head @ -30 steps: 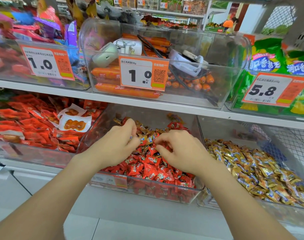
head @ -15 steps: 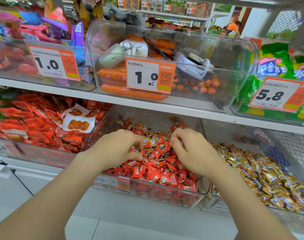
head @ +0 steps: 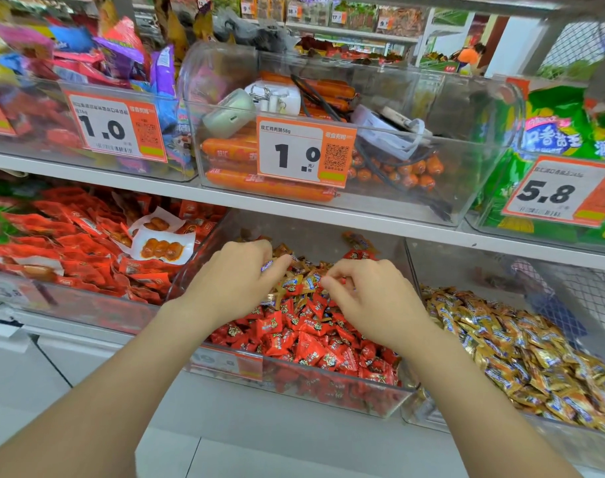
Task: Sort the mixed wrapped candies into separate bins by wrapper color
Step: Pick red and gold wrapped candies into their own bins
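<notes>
mid-sort here. both hands are down in the middle bin [head: 314, 229] on the lower shelf, which is mostly red candies [head: 304, 346] with gold strays [head: 294, 281] mixed in toward the back. left hand [head: 235, 284] is curled up around a few gold strays, one wrapper poking out by the knuckles. right hand [head: 366, 301] is narrow, fingertips pinching down at the pile, but i can't tell if it's got one. the gold bin [head: 449, 257] sits just beside on the right. i'd guess next up is carrying that handful over the divider and dropping it in there without scooping reds along.
</notes>
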`<state>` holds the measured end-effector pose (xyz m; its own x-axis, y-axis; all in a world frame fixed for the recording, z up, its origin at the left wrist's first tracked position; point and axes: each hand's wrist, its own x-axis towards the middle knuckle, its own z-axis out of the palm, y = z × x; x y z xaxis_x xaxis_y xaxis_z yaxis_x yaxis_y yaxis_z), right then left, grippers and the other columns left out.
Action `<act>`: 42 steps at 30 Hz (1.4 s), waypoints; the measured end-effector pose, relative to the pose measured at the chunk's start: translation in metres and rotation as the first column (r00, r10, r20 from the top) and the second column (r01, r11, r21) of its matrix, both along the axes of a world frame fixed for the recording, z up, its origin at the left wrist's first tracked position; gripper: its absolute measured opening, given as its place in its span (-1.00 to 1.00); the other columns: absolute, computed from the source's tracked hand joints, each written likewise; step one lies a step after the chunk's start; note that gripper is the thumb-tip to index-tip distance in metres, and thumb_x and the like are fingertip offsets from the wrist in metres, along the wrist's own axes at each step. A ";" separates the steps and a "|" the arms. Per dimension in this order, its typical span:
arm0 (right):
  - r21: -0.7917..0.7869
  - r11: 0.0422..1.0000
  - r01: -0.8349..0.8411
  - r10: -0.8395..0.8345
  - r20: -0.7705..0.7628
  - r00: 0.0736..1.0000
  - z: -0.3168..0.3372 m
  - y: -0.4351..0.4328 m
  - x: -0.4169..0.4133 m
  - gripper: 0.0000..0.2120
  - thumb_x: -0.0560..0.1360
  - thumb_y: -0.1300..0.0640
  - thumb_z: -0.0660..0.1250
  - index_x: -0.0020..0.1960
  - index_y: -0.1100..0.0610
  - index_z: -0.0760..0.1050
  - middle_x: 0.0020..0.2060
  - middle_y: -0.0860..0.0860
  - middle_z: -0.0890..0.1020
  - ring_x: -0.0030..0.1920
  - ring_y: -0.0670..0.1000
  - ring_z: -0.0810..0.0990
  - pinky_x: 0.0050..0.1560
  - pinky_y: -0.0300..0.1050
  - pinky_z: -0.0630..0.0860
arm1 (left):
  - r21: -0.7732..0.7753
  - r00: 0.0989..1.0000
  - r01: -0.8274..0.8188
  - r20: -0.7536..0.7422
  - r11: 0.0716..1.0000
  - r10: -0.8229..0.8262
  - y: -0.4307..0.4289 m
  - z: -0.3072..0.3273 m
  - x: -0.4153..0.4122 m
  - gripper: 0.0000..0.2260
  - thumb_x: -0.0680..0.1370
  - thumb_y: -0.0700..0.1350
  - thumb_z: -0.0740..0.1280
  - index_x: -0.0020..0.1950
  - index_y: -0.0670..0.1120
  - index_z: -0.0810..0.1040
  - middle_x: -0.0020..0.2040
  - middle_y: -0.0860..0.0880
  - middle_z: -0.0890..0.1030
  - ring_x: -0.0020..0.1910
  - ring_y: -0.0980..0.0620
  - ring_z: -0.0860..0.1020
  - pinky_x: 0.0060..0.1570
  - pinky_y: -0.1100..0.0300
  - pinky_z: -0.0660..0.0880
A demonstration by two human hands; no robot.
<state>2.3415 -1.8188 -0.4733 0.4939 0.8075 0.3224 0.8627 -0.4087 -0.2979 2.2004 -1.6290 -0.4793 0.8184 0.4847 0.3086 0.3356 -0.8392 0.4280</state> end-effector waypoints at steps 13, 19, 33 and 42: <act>-0.418 0.897 -0.144 0.226 0.155 0.962 -0.009 0.070 0.019 -0.55 0.68 0.14 0.30 0.51 -0.18 0.40 0.22 -0.02 0.60 0.19 0.13 0.63 -0.09 0.08 0.60 | -0.059 0.914 0.227 -0.331 0.972 -0.234 0.024 -0.010 0.002 -0.52 0.62 0.09 0.42 0.52 0.01 0.46 0.31 0.02 0.48 0.31 0.02 0.48 0.34 0.08 0.42; -0.550 0.790 -0.272 0.268 -0.090 0.959 -0.015 0.070 0.031 -0.55 0.70 0.06 0.25 0.50 -0.34 0.35 0.35 -0.07 0.60 0.22 0.09 0.59 0.13 0.07 0.57 | -0.085 0.854 0.249 -0.451 0.965 -0.260 0.020 -0.012 0.007 -0.65 0.64 0.06 0.41 0.41 0.09 0.49 0.15 0.03 0.45 0.16 -0.01 0.47 0.24 -0.05 0.48; 0.118 0.992 -0.033 0.079 -0.404 0.911 0.017 0.007 0.007 -0.63 0.72 -0.11 0.20 -0.19 -0.02 0.54 -0.46 -0.05 0.44 -0.50 -0.09 0.35 -0.41 -0.16 0.32 | -0.486 0.989 0.135 0.014 0.864 -0.147 0.007 0.014 -0.017 -0.63 0.67 0.22 0.26 0.03 -0.10 0.50 -0.38 0.03 0.59 -0.44 0.10 0.50 -0.39 0.20 0.44; 0.193 0.904 0.382 -0.182 -0.636 0.750 0.034 -0.116 0.035 -0.56 0.64 -0.14 0.35 -0.30 0.10 0.51 -0.41 0.05 0.58 -0.48 0.05 0.46 -0.41 -0.19 0.33 | -0.705 0.959 0.272 0.143 0.655 -0.245 -0.073 0.030 -0.011 -0.56 0.64 0.23 0.29 -0.06 -0.16 0.50 -0.31 -0.13 0.63 -0.44 0.02 0.50 -0.38 0.10 0.38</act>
